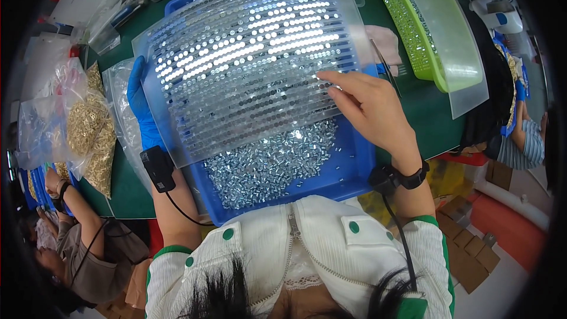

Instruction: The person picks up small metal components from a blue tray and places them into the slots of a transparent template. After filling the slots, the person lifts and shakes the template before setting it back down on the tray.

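A clear, sheet-like board [352, 23] with many parallel rows of holes lies tilted above a blue tray [357, 171], spanning its far part and jutting past its left edge. Small round silvery pieces [230, 53] fill most of the rows; some gleam brightly, others look dull grey, and dark gaps show near the right end. Beyond the board's near edge, loose short metal cylinders [260, 171] lie jumbled, heaped toward the tray's near left corner, thinning to stray ones by its right edge. The tray sits at the worktop's near edge.
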